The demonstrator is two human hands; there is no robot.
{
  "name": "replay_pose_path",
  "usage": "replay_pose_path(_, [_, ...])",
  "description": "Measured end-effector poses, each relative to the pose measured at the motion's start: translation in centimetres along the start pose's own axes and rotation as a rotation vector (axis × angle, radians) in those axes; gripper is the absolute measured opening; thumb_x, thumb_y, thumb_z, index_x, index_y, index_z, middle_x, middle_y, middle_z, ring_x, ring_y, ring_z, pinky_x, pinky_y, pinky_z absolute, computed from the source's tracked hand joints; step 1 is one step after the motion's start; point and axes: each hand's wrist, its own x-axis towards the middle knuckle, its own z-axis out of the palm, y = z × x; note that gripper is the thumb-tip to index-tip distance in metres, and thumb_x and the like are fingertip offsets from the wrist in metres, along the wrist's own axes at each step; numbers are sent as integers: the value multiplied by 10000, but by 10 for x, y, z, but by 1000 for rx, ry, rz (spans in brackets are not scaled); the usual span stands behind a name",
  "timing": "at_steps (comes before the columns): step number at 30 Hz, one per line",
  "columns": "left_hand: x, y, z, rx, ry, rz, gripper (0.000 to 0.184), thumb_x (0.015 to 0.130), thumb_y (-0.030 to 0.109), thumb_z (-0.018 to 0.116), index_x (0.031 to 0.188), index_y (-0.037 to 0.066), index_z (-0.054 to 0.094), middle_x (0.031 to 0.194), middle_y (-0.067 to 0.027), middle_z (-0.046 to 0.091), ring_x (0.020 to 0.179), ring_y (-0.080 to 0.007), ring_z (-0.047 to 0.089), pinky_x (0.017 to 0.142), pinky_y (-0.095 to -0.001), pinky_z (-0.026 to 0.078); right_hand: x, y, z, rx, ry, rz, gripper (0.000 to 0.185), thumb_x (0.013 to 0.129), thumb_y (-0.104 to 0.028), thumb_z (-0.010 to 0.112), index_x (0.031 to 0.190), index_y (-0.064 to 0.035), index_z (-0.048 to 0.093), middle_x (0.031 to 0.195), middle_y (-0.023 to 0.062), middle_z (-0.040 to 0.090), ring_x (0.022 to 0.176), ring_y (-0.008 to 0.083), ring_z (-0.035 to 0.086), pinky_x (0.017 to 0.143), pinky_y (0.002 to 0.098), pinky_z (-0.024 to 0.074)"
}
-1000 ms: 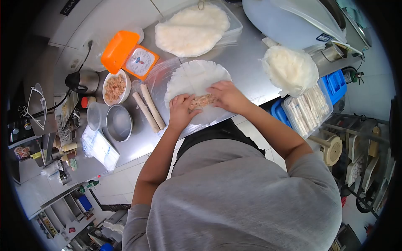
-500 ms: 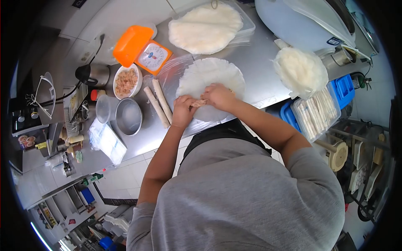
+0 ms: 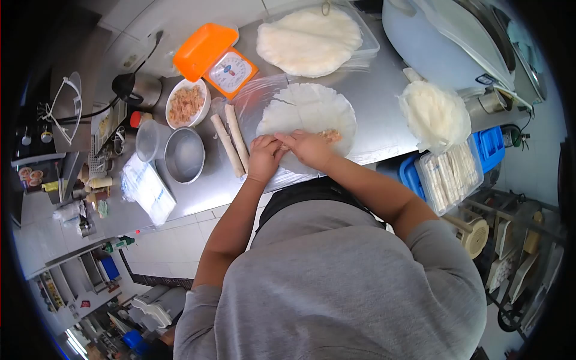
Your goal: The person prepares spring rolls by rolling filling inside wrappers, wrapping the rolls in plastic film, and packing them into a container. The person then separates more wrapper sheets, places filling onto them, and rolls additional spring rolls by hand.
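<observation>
A round white wrapper sheet (image 3: pixel 309 111) lies on plastic film on the steel counter. A strip of pinkish filling (image 3: pixel 330 136) shows on it, to the right of my hands. My left hand (image 3: pixel 265 157) has its fingers closed on the filling at the sheet's left side. Against it, my right hand (image 3: pixel 306 148) is also closed on the filling, whose left part is mostly hidden under the fingers. Left of the sheet lie two pale rolls (image 3: pixel 228 146).
A bowl of filling (image 3: pixel 187 103), an orange scale (image 3: pixel 231 72), a metal bowl (image 3: pixel 184 155) and a clear tub (image 3: pixel 151 141) stand left. Stacked wrappers (image 3: pixel 309 41) are behind. To the right are a bagged white pile (image 3: pixel 435 114) and a box of rolls (image 3: pixel 449 177).
My right hand has moved left along the filling until it meets my left hand. The right part of the filling is now uncovered. The whole view has shifted.
</observation>
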Motion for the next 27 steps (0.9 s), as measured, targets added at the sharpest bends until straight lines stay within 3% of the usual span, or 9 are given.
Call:
replay_pose_path(3, [-5,-4,-2,-19,-17,-36,281,749,222,766,996,96,720,1009,-28,679,963,-256,599,922,-397,408,2,14,-1,251,57,-1,578,803,-91,648,1361,-131,500,1043,129,616,968,339,596,850,413,478])
replay_pose_path(6, [-2,7,-14,39,59,-43,233,764,226,750,962,103,736,1007,-19,698,968,-227,606,932,-387,402,-17,18,-33,145,398,-151,473,786,-62,648,1254,-103,591,1007,130,621,970,332,594,849,415,474])
replay_pose_path(8, [-1,11,-5,63,152,38,216,770,234,742,945,108,744,1004,-14,711,973,-210,609,938,-380,398,-26,34,-31,115,249,-126,398,775,-66,664,1171,-79,633,1004,134,625,965,335,588,850,412,471])
replay_pose_path(12, [9,15,20,-32,78,87,196,782,235,732,934,111,746,995,-12,721,977,-195,619,944,-375,398,-21,39,-27,72,86,-112,293,765,-81,692,1057,-57,678,973,131,630,948,338,576,834,417,467])
replay_pose_path(15, [16,19,15,-90,62,39,182,794,218,722,923,91,744,964,-27,721,960,-216,627,946,-389,409,-24,28,-44,182,308,-165,361,771,-85,694,1128,-72,647,951,129,630,911,335,570,815,427,463])
replay_pose_path(17, [22,35,15,-79,143,-16,176,799,203,718,919,77,743,942,-42,721,945,-232,634,938,-399,427,-30,26,-48,207,211,-63,430,772,-84,698,1193,-82,609,962,133,629,925,339,569,817,434,463])
replay_pose_path(21, [29,38,38,-125,70,88,199,787,195,732,934,60,739,932,-62,718,932,-259,639,882,-388,477,-34,34,-44,130,115,16,560,768,-80,713,1299,-101,536,993,146,631,932,345,574,827,428,469])
replay_pose_path(24, [32,35,33,-130,61,107,207,784,198,737,940,62,740,954,-61,719,929,-256,644,854,-371,500,-42,31,-56,269,207,8,541,785,-95,710,1299,-107,543,957,141,634,906,335,585,809,416,481])
replay_pose_path(27, [28,45,42,-99,96,119,204,789,202,733,937,63,741,969,-55,721,928,-247,648,857,-367,507,-57,48,-47,158,205,72,516,803,-99,703,1294,-120,549,954,137,634,882,326,598,783,407,495])
